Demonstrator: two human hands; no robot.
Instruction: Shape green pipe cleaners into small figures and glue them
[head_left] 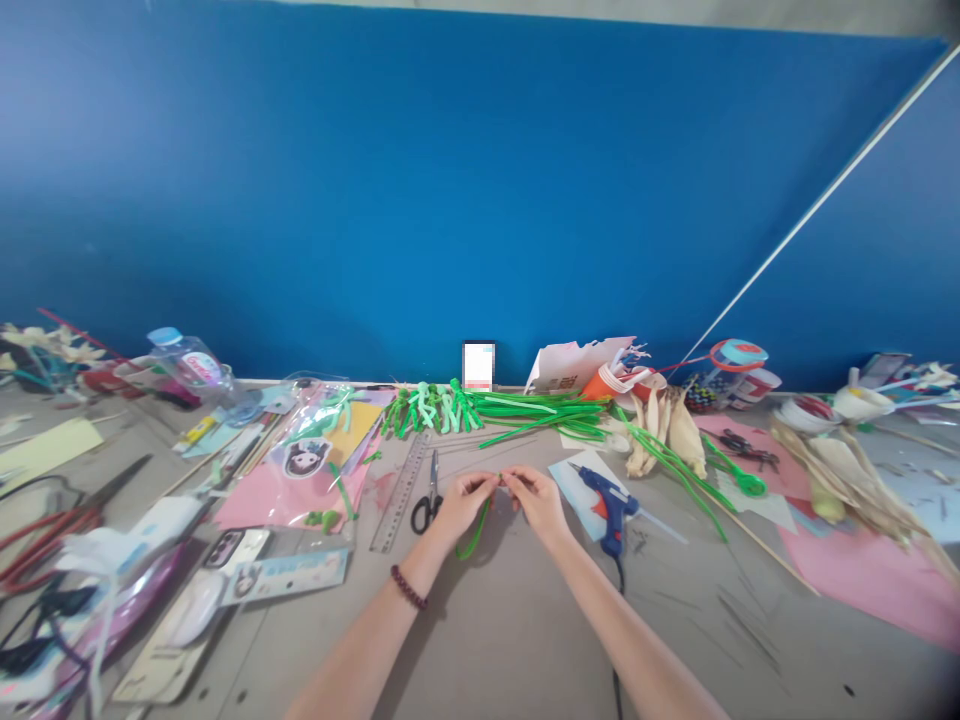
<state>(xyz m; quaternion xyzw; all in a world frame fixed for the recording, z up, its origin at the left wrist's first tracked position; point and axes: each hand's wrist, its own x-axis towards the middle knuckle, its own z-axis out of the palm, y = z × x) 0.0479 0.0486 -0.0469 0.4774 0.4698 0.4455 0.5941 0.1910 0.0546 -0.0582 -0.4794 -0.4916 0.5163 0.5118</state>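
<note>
My left hand (472, 497) and my right hand (531, 497) meet over the middle of the table, fingertips almost touching. Both pinch a green pipe cleaner (474, 535), whose bent length hangs below the left fingers. Its upper end is mostly hidden by the fingertips. Black scissors (428, 500) lie just left of my left hand, beside a clear ruler (401, 493). To the right of my right hand rests a blue glue gun (611, 505) on pale paper. Behind the hands lies a bundle of long green pipe cleaners (547, 410), with shorter twisted green pieces (431, 408) at its left.
A phone (478, 366) leans on the blue partition (450, 200). Dried husks (667, 430) and an orange cup (602, 384) stand back right. A plastic bag (307, 450) on pink paper lies left, near a bottle (191, 360). The glue gun's cord (619, 620) runs toward the front edge.
</note>
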